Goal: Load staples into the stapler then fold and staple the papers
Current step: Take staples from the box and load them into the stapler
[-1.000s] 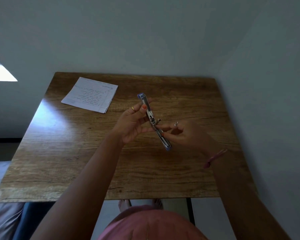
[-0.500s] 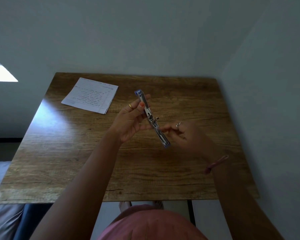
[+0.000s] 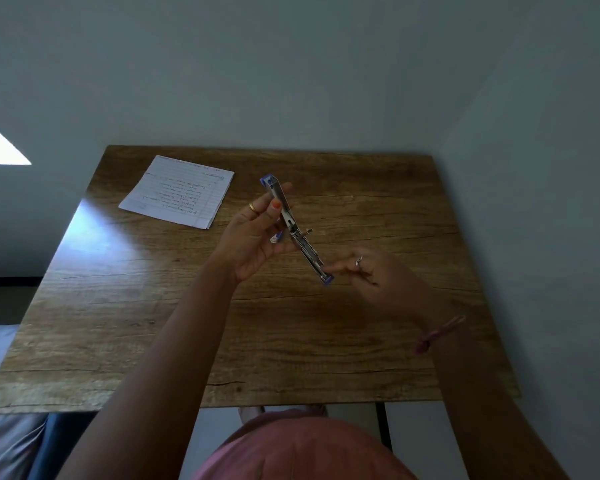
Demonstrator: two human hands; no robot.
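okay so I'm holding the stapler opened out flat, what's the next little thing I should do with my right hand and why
Probably press the staple strip down into the channel. The left hand holds the stapler swung fully open above the table, and the right hand's fingers sit at its near end; whether they hold staples is too small to tell. The papers lie flat, unfolded, so loading seems unfinished.

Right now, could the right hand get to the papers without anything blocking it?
Probably yes. The right hand touches the near end of the stapler; the papers lie far-left on bare table, though the left hand and stapler sit between.
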